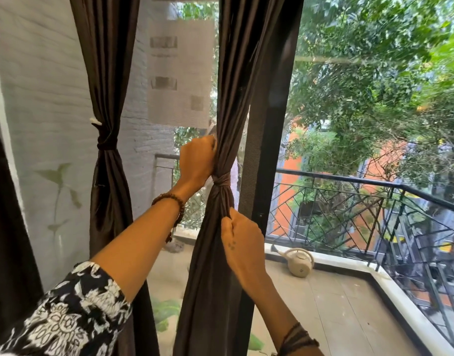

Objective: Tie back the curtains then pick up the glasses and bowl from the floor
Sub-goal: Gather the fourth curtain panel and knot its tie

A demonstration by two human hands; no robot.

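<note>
Right curtain: dark brown curtain (236,98) hanging at the dark door frame (272,124), gathered at mid-height into a knot (220,181) of its own fabric; loose folds fall below the knot toward the floor.
Left hand: left hand (197,160) raised just above and beside the knot, fingers curled into the fabric, clasping the curtain at its left edge.
Right hand: right hand (242,242) below the knot, thumb and fingers pinching a fold of the same curtain.
Left curtain: second brown curtain (105,98) further left, cinched at mid-height by a dark tie (106,144); well apart from both hands.
Wrists: 1 beaded bracelet (175,201) on the left wrist; dark cords (296,337) around the right wrist.
Sleeve: black-and-white patterned sleeve (66,317) on the left arm, at the lower left corner.
Screen: pale mesh screen (53,98) behind the 2 curtains.
Balcony: tiled floor (336,304) beyond the frame, edged by a black metal railing (362,201).
Watering can: 1 cream watering can (299,262) on the balcony floor near the railing.
Beyond: green trees (374,73) and an orange wall (287,176) outside.
</note>
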